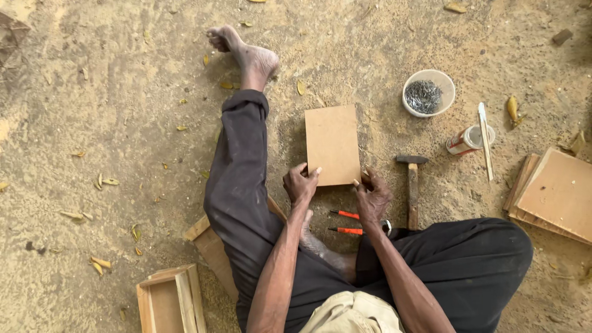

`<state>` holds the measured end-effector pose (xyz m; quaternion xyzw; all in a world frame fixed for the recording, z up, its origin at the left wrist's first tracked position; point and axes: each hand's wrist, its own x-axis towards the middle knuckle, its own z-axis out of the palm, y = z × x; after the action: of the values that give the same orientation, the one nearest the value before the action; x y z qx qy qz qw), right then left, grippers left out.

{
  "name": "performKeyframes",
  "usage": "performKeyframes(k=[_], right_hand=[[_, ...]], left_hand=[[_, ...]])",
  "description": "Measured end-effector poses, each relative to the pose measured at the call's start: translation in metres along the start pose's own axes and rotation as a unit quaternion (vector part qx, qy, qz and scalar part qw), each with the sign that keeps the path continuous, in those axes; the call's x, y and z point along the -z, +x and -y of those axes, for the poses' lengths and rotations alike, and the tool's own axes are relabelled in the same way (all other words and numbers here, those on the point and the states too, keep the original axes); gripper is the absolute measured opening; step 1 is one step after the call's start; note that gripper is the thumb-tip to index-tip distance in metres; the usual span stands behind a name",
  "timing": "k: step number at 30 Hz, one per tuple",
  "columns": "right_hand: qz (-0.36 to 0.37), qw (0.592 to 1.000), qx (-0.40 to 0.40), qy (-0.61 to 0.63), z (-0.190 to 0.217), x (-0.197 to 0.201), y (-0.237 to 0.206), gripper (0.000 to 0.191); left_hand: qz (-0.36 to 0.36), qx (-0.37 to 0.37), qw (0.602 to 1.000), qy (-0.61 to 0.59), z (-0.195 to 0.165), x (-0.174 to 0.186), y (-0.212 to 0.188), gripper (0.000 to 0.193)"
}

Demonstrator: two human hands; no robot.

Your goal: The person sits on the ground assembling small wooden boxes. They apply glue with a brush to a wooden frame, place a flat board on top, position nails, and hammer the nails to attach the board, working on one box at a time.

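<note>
I sit on sandy ground with one leg stretched out. A thin rectangular brown board (332,143) stands in front of me, held by its near edge. My left hand (300,184) pinches the board's near left corner. My right hand (372,197) grips the near right corner. Under my hands lie pliers with orange handles (345,222). A hammer (412,188) with a wooden handle lies just right of my right hand.
A white bowl of nails (428,92) sits at the upper right, with a small can (468,139) and a flat stick (485,140) beside it. Stacked boards (555,194) lie at the right. A small wooden box frame (171,299) and a plank (213,250) lie at the lower left.
</note>
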<state>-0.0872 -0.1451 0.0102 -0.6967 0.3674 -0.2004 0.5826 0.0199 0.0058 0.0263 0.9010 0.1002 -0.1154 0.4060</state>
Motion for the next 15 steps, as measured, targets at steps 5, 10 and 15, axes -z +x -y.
performKeyframes(k=[5,10,15], right_hand=[[-0.029,0.992,0.076,-0.095,-0.002,-0.002,-0.006,0.044],[-0.023,0.994,0.061,-0.087,-0.006,-0.007,-0.004,0.041],[-0.023,0.984,0.1,-0.148,-0.013,-0.008,-0.004,0.035]], left_hand=[[-0.012,0.004,1.0,-0.012,0.004,-0.001,0.001,0.041],[0.006,0.023,1.0,-0.016,0.008,0.0,0.002,0.034],[0.005,0.045,0.998,-0.049,0.01,-0.003,0.003,0.03]])
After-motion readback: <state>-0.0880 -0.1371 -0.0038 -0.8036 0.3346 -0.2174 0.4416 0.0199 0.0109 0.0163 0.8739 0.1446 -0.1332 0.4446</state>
